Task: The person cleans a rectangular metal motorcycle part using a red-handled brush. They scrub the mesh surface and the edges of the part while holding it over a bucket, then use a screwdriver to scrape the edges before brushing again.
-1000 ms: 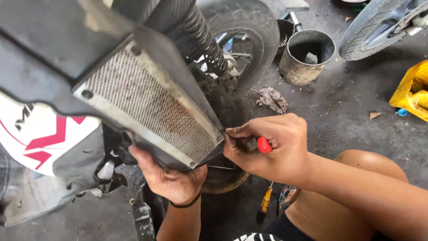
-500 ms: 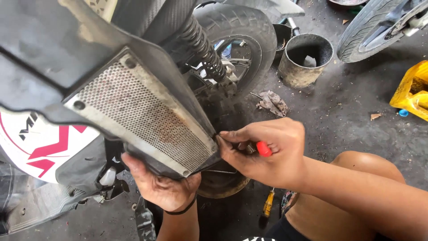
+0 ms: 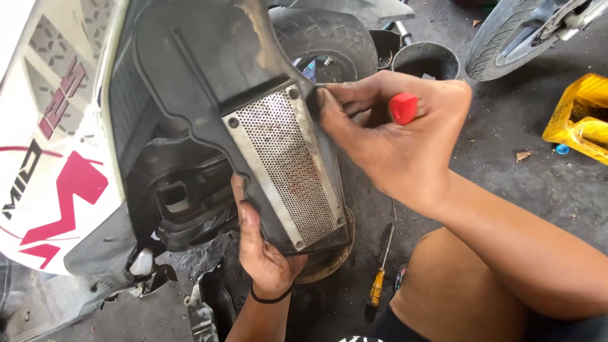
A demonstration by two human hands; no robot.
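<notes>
A black plastic air filter cover point(image 3: 209, 69) with a perforated metal mesh panel point(image 3: 285, 164) is held up beside a white and red scooter body point(image 3: 50, 152). My left hand point(image 3: 263, 250) grips the cover's lower edge from below, fingers on its left side. My right hand point(image 3: 396, 130) is closed on a red-handled screwdriver point(image 3: 403, 107), with its fingertips pressed against the mesh panel's upper right corner. The screwdriver's shaft is hidden by the hand.
An orange-handled screwdriver point(image 3: 379, 278) lies on the grey concrete floor by my knee point(image 3: 456, 285). The scooter's rear tyre point(image 3: 329, 44) and a dark bucket point(image 3: 425, 60) are behind. Another tyre point(image 3: 513, 31) is at top right, a yellow stand point(image 3: 579, 117) at right.
The cover has swung upright and closer to the scooter body. My right hand rose with the screwdriver to the panel's top corner. My left hand shifted to the lower edge.
</notes>
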